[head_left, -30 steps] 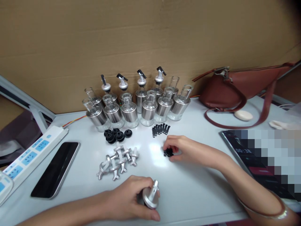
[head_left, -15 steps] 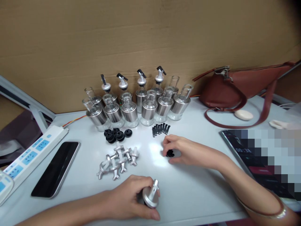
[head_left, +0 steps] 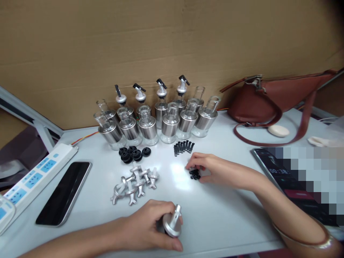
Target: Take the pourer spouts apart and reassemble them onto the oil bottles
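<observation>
Four bottles, upper centre, carry spouts; the others lack them. Left hand [head_left: 153, 227], bottom centre, grips a metal spout [head_left: 172, 224], seemingly unfinished; right hand [head_left: 209, 168], half-open, hovers around small black pieces [head_left: 195, 174].

Bright, cool light is falling on the smooth pale-grey tabletop [head_left: 228, 215], pooling in a white glare patch near its middle. A soft shadow is spreading beneath the bare right forearm [head_left: 236, 175]. The round silver metal pourer [head_left: 172, 226] is catching pale highlights. The brown cardboard backdrop [head_left: 161, 39] is looking dimmer, its upper right corner sinking into blackness. Wide-angle distortion is stretching the edges, and blocky pixels are masking the right side.
</observation>
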The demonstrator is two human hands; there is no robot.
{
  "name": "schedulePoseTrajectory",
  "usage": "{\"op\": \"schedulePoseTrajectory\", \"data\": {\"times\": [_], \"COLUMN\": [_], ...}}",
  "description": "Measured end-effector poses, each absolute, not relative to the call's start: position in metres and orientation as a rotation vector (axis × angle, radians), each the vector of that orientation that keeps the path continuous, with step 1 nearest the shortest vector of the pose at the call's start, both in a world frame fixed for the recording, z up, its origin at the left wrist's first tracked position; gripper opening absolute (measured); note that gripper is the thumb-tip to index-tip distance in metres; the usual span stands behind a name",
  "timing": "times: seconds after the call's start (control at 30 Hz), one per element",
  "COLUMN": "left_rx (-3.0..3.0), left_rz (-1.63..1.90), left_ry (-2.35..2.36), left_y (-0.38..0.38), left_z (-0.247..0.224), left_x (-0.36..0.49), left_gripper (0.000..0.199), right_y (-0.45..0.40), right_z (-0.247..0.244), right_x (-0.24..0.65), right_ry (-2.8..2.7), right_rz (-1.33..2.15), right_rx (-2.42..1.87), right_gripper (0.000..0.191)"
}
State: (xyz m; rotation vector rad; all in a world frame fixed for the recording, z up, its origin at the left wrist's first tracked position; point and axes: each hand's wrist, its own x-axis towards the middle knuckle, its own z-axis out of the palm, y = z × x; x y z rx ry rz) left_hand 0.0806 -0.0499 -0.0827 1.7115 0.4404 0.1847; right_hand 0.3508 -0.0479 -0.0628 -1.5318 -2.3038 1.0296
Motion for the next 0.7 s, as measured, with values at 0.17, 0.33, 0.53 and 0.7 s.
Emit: {"op": "schedulePoseTrajectory", "data": {"times": [0.17, 0.33, 0.53, 0.7], "left_rx": [1.689, 1.711, 1.696, 1.68], "left_rz": [0.166, 0.166, 0.158, 0.155], "left_ry": [0.462, 0.462, 0.455, 0.461], "left_y": [-0.05, -0.05, -0.05, -0.05], "left_z": [-0.082, -0.081, -0.083, -0.083], "left_x": [0.081, 0.081, 0.081, 0.08], "left_gripper": [0.063, 0.063, 0.065, 0.064], "right_y": [-0.047, -0.048, -0.05, -0.05], "right_z": [-0.065, -0.057, -0.055, -0.057], "right_x": [0.35, 0.346, 0.343, 0.344], "right_ry": [-2.304, -2.305, -2.335, -2.344], "right_rz": [0.998, 1.048, 1.093, 1.084], "right_rx": [-1.511, -1.569, -1.556, -1.518], "right_gripper": [0.041, 0.032, 0.029, 0.018]}}
